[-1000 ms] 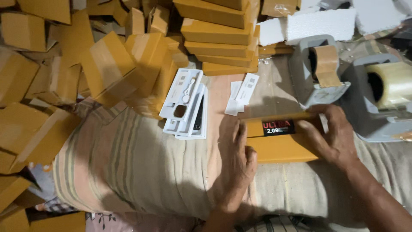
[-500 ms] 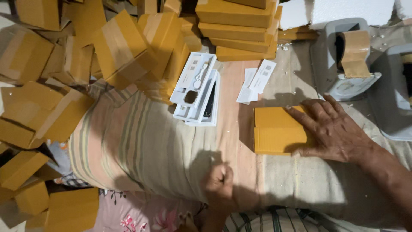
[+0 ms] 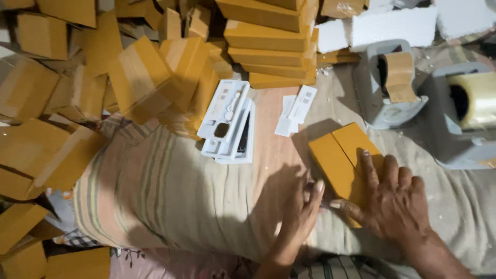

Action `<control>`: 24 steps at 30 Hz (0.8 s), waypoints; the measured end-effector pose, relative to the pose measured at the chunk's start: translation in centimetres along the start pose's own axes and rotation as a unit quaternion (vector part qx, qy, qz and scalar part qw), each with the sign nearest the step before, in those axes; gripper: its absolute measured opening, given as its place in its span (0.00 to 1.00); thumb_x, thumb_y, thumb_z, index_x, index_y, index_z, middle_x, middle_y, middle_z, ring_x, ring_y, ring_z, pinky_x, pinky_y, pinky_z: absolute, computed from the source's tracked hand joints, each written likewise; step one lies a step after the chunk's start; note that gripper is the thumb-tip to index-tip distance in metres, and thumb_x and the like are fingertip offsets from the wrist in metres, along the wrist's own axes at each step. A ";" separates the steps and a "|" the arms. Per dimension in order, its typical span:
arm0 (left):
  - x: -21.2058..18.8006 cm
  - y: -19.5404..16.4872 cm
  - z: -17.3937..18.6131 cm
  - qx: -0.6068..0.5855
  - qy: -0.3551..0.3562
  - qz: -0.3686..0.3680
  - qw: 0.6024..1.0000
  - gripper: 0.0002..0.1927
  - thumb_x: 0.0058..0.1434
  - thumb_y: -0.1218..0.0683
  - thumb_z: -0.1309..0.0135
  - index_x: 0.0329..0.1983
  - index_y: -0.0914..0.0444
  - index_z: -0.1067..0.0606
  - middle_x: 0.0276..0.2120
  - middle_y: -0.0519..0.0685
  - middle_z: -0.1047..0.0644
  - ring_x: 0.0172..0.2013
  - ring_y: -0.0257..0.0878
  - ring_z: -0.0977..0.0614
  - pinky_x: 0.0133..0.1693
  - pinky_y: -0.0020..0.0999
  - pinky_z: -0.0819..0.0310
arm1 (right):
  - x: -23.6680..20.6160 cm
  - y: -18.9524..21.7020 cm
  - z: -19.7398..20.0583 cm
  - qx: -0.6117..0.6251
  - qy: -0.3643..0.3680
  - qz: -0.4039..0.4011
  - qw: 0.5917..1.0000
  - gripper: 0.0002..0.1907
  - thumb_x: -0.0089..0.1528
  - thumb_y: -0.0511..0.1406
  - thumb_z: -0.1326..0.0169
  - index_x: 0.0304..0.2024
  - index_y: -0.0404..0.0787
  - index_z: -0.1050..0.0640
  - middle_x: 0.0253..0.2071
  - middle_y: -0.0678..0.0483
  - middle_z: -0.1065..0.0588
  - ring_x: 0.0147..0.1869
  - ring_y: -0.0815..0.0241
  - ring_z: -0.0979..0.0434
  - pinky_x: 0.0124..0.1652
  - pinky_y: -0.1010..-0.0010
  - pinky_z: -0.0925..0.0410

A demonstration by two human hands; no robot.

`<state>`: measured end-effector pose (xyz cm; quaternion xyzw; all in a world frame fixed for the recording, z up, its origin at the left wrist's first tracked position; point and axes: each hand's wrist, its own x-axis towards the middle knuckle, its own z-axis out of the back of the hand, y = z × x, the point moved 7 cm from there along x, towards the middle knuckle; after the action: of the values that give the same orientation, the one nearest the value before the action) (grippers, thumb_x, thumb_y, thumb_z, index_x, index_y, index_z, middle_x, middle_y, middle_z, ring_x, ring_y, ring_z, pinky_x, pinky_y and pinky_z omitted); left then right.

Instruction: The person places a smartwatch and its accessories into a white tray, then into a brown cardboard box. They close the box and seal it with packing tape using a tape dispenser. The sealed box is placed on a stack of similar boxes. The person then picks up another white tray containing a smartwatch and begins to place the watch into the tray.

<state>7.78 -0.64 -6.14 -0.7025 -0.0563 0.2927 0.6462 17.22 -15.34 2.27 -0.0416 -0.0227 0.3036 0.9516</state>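
The right hand [image 3: 392,199] lies flat and spread on a yellow box [image 3: 338,160], fingers apart, palm pressing it onto the cloth [image 3: 170,196] as if to keep it from sliding; the thumb sticks out to the left near the box's lower edge. The left hand [image 3: 302,206] rests just beside the box's left edge, fingers loosely together and clamped on nothing, placed as if to steady or square that side; whether its fingertips touch the box I cannot tell.

The box sits on the cloth at lower right of centre, turned at a slant; it is flat, plain mustard yellow, with a seam running along its top where two flaps seem to meet, shut but seemingly not taped.

Above it lie white trays [image 3: 230,121] and two small white leaflets [image 3: 295,109]; behind them rises a stack [image 3: 271,44] of like boxes, with loose boxes [image 3: 62,103] heaped at the left; two grey tape dispensers [image 3: 390,85] stand at the right, near the box.
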 end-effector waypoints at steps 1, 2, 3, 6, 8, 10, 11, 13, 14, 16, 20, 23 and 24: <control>0.5 -1.0 -0.4 0.079 -0.021 -0.058 0.995 0.36 0.67 0.41 0.49 0.74 0.62 0.38 0.52 0.65 0.27 0.52 0.57 0.24 0.50 0.52 0.25 | -1.0 0.1 -0.7 0.011 0.004 -0.003 1.000 0.60 0.52 0.70 0.53 0.76 0.45 0.43 0.55 0.42 0.32 0.49 0.47 0.28 0.45 0.58 0.31; 1.0 -2.3 -0.9 0.158 -0.036 -0.118 0.980 0.39 0.68 0.38 0.47 0.74 0.66 0.38 0.58 0.67 0.29 0.58 0.59 0.27 0.56 0.52 0.30 | -1.8 -0.1 -1.5 0.022 0.007 -0.009 1.000 0.58 0.53 0.69 0.54 0.76 0.44 0.44 0.55 0.42 0.32 0.50 0.47 0.28 0.45 0.58 0.30; 1.6 -3.7 -1.6 0.235 -0.048 -0.186 0.953 0.42 0.70 0.35 0.44 0.74 0.69 0.38 0.64 0.69 0.31 0.64 0.62 0.30 0.61 0.53 0.34 | -2.3 -0.4 -1.8 0.067 -0.023 -0.004 0.997 0.54 0.55 0.66 0.53 0.75 0.43 0.42 0.55 0.41 0.31 0.51 0.44 0.28 0.47 0.55 0.29; 3.4 -4.5 -2.9 0.262 -0.046 -0.136 0.954 0.60 0.49 0.26 0.38 0.72 0.71 0.40 0.62 0.71 0.32 0.63 0.63 0.29 0.61 0.52 0.35 | -3.0 -1.9 -1.7 0.125 -0.118 0.047 0.984 0.38 0.61 0.55 0.49 0.71 0.52 0.36 0.58 0.39 0.30 0.58 0.40 0.28 0.52 0.54 0.30; 4.1 -4.7 -3.6 0.326 -0.037 -0.084 0.941 0.63 0.44 0.25 0.37 0.72 0.69 0.40 0.61 0.70 0.30 0.62 0.63 0.28 0.61 0.52 0.34 | -3.1 -2.2 -1.2 0.076 -0.174 0.119 0.975 0.29 0.63 0.45 0.47 0.67 0.71 0.34 0.66 0.40 0.30 0.65 0.41 0.29 0.55 0.62 0.32; 4.0 -5.2 -3.9 0.316 -0.034 -0.074 0.945 0.66 0.41 0.25 0.34 0.72 0.70 0.41 0.61 0.69 0.30 0.61 0.61 0.27 0.60 0.50 0.32 | -1.4 -5.9 -4.2 0.391 -0.014 -0.113 0.913 0.42 0.58 0.51 0.43 0.72 0.49 0.41 0.62 0.35 0.29 0.64 0.41 0.26 0.59 0.58 0.32; 3.9 -5.7 -4.0 0.273 -0.032 -0.093 0.957 0.66 0.41 0.27 0.32 0.72 0.72 0.43 0.61 0.69 0.30 0.61 0.61 0.27 0.59 0.49 0.31 | -1.5 -6.7 -6.1 0.526 0.067 -0.223 0.818 0.52 0.56 0.54 0.41 0.74 0.37 0.44 0.60 0.33 0.28 0.64 0.41 0.25 0.61 0.56 0.33; 3.8 -6.5 -4.1 0.198 -0.025 -0.119 0.973 0.64 0.40 0.30 0.29 0.68 0.72 0.41 0.57 0.66 0.27 0.57 0.57 0.23 0.55 0.46 0.27 | -1.0 -7.0 -6.0 0.643 0.045 -0.233 0.728 0.48 0.59 0.54 0.45 0.74 0.38 0.42 0.64 0.35 0.30 0.66 0.43 0.27 0.60 0.58 0.34; 3.6 -6.5 -4.1 0.166 -0.017 -0.119 0.979 0.60 0.39 0.31 0.29 0.65 0.72 0.38 0.54 0.63 0.24 0.53 0.53 0.20 0.52 0.44 0.24 | -1.0 -7.0 -6.1 0.697 0.037 -0.238 0.676 0.46 0.60 0.53 0.46 0.74 0.38 0.42 0.66 0.36 0.31 0.67 0.44 0.29 0.60 0.59 0.35; 3.0 -6.4 -4.5 0.084 0.022 -0.126 0.988 0.52 0.41 0.34 0.30 0.61 0.70 0.32 0.48 0.58 0.20 0.48 0.47 0.16 0.48 0.39 0.21 | -1.0 -6.6 -5.8 0.704 0.046 -0.216 0.675 0.46 0.60 0.52 0.44 0.71 0.32 0.40 0.62 0.37 0.28 0.64 0.46 0.26 0.58 0.61 0.33; 2.2 -6.2 -6.2 -0.081 0.104 -0.137 0.982 0.38 0.49 0.42 0.28 0.55 0.70 0.26 0.45 0.54 0.19 0.43 0.39 0.17 0.44 0.34 0.20 | -1.7 -6.1 -6.0 0.665 0.082 -0.219 0.710 0.42 0.58 0.51 0.43 0.61 0.22 0.26 0.49 0.31 0.19 0.49 0.43 0.19 0.49 0.58 0.28; 1.7 -6.3 -6.9 -0.131 0.143 -0.142 0.971 0.33 0.51 0.48 0.27 0.53 0.72 0.24 0.44 0.55 0.19 0.41 0.37 0.17 0.43 0.34 0.20 | -2.0 -6.3 -5.5 0.680 0.049 -0.205 0.702 0.42 0.58 0.49 0.41 0.65 0.25 0.33 0.51 0.36 0.21 0.51 0.51 0.19 0.49 0.63 0.27; 1.6 -6.4 -7.1 -0.140 0.158 -0.144 0.967 0.32 0.52 0.49 0.27 0.53 0.72 0.24 0.44 0.55 0.19 0.40 0.38 0.17 0.43 0.34 0.20 | -2.2 -6.4 -5.3 0.692 0.045 -0.197 0.693 0.42 0.58 0.48 0.40 0.65 0.26 0.33 0.51 0.36 0.21 0.51 0.51 0.20 0.50 0.63 0.28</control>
<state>14.42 -5.10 -0.68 -0.8075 -0.0944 0.0711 0.5779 19.48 -22.20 -2.49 0.6206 0.2287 0.0371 0.7491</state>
